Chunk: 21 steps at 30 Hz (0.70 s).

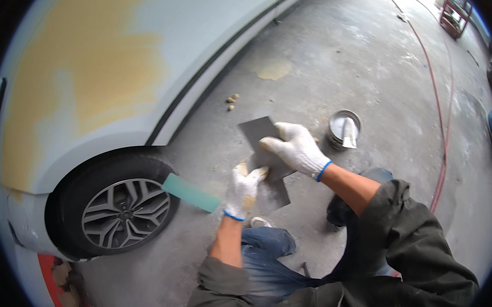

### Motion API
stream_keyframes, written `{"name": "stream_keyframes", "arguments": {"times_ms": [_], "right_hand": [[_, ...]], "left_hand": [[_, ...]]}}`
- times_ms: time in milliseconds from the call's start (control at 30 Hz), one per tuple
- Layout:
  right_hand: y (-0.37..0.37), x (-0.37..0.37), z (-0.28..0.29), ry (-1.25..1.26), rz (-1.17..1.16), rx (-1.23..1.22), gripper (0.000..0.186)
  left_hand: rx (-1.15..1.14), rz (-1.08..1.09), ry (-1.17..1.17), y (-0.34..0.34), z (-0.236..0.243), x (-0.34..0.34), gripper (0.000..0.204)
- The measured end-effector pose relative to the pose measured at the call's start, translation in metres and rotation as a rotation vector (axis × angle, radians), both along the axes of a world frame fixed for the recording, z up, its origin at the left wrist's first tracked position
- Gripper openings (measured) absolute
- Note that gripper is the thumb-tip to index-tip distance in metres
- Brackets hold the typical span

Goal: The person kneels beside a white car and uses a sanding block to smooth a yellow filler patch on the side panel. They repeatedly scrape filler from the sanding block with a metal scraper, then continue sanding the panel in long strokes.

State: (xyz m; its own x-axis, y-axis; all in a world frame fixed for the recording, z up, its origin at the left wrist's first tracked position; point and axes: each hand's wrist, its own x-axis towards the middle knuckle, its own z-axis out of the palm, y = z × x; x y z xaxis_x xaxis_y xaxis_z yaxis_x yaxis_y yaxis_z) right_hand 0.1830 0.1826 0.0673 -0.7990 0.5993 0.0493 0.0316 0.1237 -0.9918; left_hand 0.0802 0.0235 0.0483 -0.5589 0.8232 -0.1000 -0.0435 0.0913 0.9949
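Note:
My left hand (243,191), in a white knit glove with yellowish stains, pinches the lower part of a dark grey sheet of sandpaper (260,132). Higher up on the same sheet, my gloved right hand (300,147) grips it with the thumb across its face. The sheet's lower end hangs beside my left fingers and partly blurs. A flat green strip (190,193) reaches from the tyre toward my left wrist; whether it rests on the floor or touches my hand, I cannot tell.
A white car body (191,20) with yellowish filler patches (112,69) stands at the left, above its wheel (126,215). An open can (335,125) with a white tube (349,132) sits on the floor. A red hose (431,72) runs along the right, near a red cart (455,13).

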Motion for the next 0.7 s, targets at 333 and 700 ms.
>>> {"name": "stream_keyframes", "arguments": {"times_ms": [333, 700], "right_hand": [[-0.023, -0.018, -0.003, 0.260, -0.307, 0.044, 0.018], [-0.025, 0.010, 0.018, -0.116, 0.116, 0.900, 0.024]], "left_hand": [[0.099, 0.595, -0.097, 0.017, 0.012, -0.012, 0.030], [0.054, 0.625, -0.091, -0.022, -0.005, -0.062, 0.042]]}}
